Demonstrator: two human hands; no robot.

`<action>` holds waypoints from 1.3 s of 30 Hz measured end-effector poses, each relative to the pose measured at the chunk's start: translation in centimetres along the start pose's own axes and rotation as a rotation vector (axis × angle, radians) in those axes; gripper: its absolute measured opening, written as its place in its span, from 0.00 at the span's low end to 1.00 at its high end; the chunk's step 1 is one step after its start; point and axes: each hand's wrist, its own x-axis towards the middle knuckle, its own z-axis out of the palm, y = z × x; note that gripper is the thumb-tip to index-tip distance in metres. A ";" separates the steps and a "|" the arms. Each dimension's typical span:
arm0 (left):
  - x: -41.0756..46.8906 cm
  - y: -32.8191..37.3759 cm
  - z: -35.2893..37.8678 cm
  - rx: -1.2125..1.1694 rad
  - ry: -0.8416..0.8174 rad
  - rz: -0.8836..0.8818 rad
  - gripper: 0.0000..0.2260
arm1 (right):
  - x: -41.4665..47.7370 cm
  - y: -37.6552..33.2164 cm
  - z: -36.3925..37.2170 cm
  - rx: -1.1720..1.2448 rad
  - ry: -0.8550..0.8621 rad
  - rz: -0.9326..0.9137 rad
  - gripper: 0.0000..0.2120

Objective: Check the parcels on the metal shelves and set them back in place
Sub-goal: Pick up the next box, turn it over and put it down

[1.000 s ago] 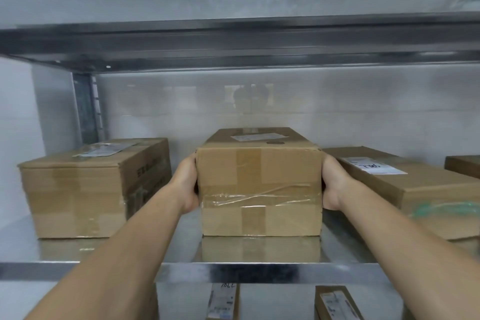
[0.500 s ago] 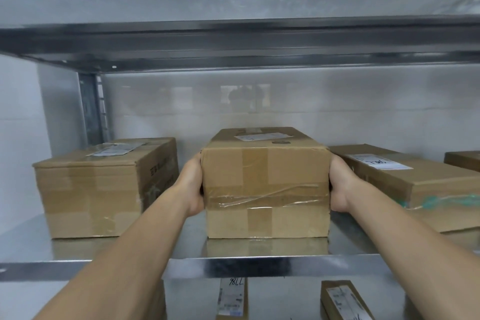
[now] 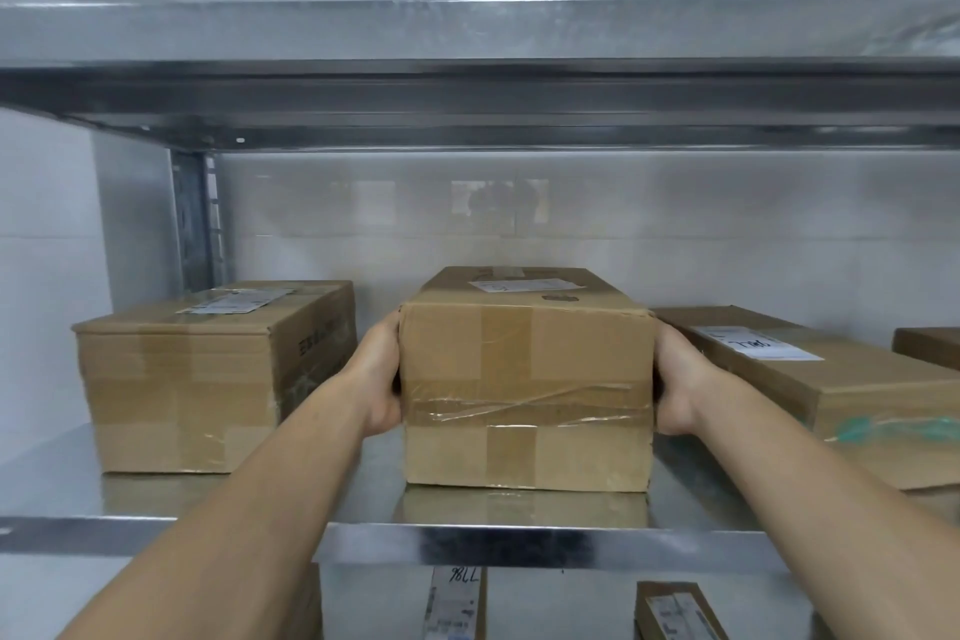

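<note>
Hands — left hand (image 3: 383, 382) and right hand (image 3: 675, 387) — clamp the middle parcel (image 3: 524, 382) by its sides; pushed askew, it could knock the flat parcel (image 3: 841, 379) just beside it.

The fingers of both hands are hidden behind the sides of the box (image 3: 524, 379) between them. Its label (image 3: 522, 284) is too blurred to read. Right of the right hand (image 3: 678, 387), a flat box (image 3: 857, 379) runs past the frame's edge, and a further box (image 3: 927, 347) shows only a corner. Below the hands, two parcels (image 3: 457, 603) (image 3: 675, 611) are cut off at the bottom edge.
</note>
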 end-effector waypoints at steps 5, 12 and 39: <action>0.1 0.1 0.0 0.009 0.004 -0.012 0.17 | 0.1 -0.6 0.2 -0.016 0.042 0.032 0.33; 0.1 -0.2 -0.4 -0.009 -0.031 -0.008 0.15 | -0.1 -0.5 0.5 0.007 0.011 -0.011 0.34; -0.2 1.1 -1.0 -0.036 -0.088 0.132 0.26 | -1.7 -1.1 -0.5 0.096 -0.176 -0.321 0.22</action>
